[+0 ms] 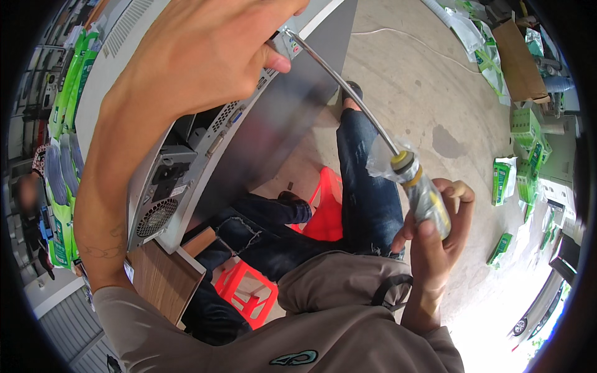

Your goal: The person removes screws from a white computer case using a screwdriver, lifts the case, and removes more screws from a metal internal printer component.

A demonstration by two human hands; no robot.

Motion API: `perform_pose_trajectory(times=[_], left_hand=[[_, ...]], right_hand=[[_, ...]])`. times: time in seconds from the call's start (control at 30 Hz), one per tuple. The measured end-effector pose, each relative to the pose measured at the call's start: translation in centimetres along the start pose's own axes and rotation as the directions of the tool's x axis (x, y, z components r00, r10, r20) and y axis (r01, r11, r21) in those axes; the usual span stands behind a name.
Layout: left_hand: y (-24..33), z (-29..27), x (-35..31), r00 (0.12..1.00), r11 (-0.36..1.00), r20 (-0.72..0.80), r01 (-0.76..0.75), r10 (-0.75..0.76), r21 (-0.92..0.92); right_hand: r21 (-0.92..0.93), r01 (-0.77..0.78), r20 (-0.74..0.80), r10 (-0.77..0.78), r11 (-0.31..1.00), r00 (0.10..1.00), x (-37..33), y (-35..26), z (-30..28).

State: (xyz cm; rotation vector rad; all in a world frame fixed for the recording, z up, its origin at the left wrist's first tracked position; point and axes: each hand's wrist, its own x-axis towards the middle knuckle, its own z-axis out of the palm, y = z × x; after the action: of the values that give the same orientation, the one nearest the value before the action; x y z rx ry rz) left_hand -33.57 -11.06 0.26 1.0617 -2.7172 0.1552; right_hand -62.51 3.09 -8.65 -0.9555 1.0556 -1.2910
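1. Right hand (438, 230) is grasping the screwdriver (424, 196) by the lower end of its handle, thumb and fingers closing around it; clear plastic film (380, 160) is wrapping the grip and flaring out near the collar.
2. The metal shaft (348, 87) is slanting up and leftward across the view, its tip ending at the rear panel of the computer case (109, 74), just beside the coloured audio jacks (293, 45). Actual tip contact: cannot tell.
3. Left hand (208, 53) is reaching over the rear of the case, thumb bending near the jacks and a fingertip showing close to the tip. Grip: cannot tell; the fingers are partly running out of frame.
4. The power supply (168, 180), with its round fan grille (157, 217), is sitting at the panel's near end.
5. The case is standing by a wood-grain tabletop (161, 283); red stools (326, 208) are showing below.
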Motion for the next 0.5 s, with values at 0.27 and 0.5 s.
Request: perform_pose_trajectory(times=[0.27, 0.5], left_hand=[[0.3, -0.3, 0.2, 0.995, 0.997, 0.068, 0.073, -0.072, -0.018], [0.6, -0.5, 0.3, 0.977, 0.987, 0.144, 0.156, -0.159, 0.032]], right_hand=[[-0.064, 0.037, -0.064, -0.041, 0.997, 0.997, 0.3, -0.1, -0.2], [-0.092, -0.04, -0.042, 0.036, 0.995, 0.998, -0.3, -0.9, -0.5]])
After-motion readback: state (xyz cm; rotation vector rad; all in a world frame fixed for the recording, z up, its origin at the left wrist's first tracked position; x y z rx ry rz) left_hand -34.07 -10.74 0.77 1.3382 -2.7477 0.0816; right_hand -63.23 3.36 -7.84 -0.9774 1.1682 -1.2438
